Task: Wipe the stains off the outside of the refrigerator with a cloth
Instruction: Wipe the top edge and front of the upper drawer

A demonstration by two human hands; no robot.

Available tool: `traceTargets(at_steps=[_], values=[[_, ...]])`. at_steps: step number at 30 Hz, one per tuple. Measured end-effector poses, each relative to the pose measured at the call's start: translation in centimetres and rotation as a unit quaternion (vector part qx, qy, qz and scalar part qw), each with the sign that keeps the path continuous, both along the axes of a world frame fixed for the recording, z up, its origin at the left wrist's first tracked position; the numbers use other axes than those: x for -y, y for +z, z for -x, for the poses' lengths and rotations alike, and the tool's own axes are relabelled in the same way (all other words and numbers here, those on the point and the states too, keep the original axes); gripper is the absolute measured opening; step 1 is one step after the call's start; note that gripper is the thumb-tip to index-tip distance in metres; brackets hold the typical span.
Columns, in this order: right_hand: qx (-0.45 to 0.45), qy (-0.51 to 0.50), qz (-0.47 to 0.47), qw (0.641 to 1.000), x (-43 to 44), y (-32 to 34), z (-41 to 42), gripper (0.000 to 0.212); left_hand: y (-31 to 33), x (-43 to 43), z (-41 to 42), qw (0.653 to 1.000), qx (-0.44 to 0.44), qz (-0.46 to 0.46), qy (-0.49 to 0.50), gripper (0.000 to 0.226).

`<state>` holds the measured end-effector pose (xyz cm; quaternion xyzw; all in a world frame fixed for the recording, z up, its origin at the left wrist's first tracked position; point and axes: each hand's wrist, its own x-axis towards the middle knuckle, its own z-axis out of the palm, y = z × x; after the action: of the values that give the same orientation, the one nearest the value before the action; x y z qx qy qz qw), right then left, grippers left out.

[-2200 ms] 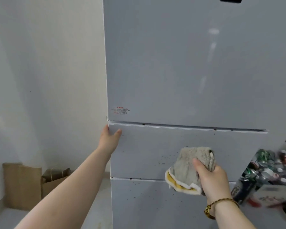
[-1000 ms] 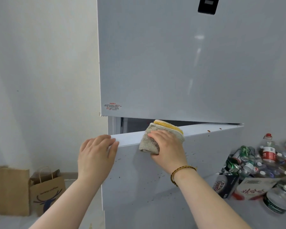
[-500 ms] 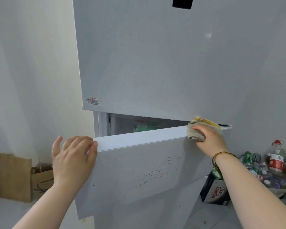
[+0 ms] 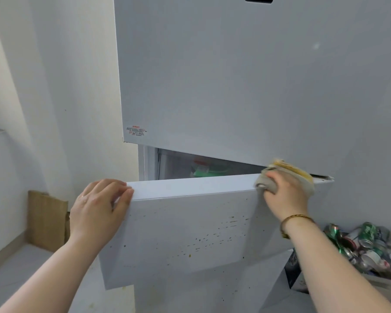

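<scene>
The white refrigerator (image 4: 235, 75) fills the upper middle of the head view. Its middle drawer (image 4: 181, 231) is pulled out, and dark and yellowish specks dot the drawer front. My left hand (image 4: 97, 211) grips the drawer's top left corner, fingers curled over the edge. My right hand (image 4: 284, 195) presses a grey and yellow cloth (image 4: 287, 171) onto the top edge of the drawer near its right end, fingers wrapped round the cloth. Green items show inside the drawer gap.
A heap of crushed cans and plastic bottles (image 4: 368, 247) lies on the floor at the right, with a dark box (image 4: 292, 269) in front of it. A brown paper bag (image 4: 46, 220) leans against the left wall.
The drawer was pulled open by my left hand. My right hand carried the cloth from the drawer front up to its top edge and slid it rightward to the right end.
</scene>
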<state>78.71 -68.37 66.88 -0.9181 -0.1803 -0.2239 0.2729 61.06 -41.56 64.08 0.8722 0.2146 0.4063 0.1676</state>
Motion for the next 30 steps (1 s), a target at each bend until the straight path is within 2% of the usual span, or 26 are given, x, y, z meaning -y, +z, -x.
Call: traceTargets(at_steps=[5,8,10,13,17,22,24,26,30], values=[[0.036,0.166,0.04,0.985,-6.3,-1.1,2.9,0.041,0.3,-0.6,-1.1,1.0,-0.002,0.02,0.002,0.045],[0.045,0.209,0.066,0.975,-6.0,-1.2,2.3,0.044,0.5,-0.8,-1.5,0.999,-0.01,0.047,0.007,0.03],[0.032,0.206,0.081,0.975,-4.2,-1.1,0.9,0.043,0.4,-0.9,-1.7,0.998,-0.009,0.054,0.012,0.021],[0.009,0.135,0.056,0.989,-0.4,-0.8,-1.2,0.043,0.2,-0.9,-1.9,0.998,-0.006,0.051,0.021,0.02],[-0.021,0.04,0.01,0.999,3.8,-0.5,-2.5,0.039,0.2,-0.9,-1.9,0.999,-0.001,0.049,0.024,0.022],[-0.016,-0.021,-0.041,0.999,2.4,-0.4,-2.2,0.031,0.3,-0.2,-1.6,0.998,0.017,0.035,0.046,0.034],[-0.009,-0.009,-0.002,1.0,0.6,-0.1,-1.4,0.029,0.1,0.2,-1.4,0.998,0.019,0.03,0.054,0.034],[-0.005,0.059,0.045,0.997,-1.9,0.1,-0.2,0.033,0.0,0.4,-1.2,0.998,0.016,0.027,0.059,0.034],[-0.046,0.141,0.067,0.987,-4.1,0.9,0.8,0.04,0.2,0.7,-0.9,0.998,0.017,0.032,0.053,0.035]])
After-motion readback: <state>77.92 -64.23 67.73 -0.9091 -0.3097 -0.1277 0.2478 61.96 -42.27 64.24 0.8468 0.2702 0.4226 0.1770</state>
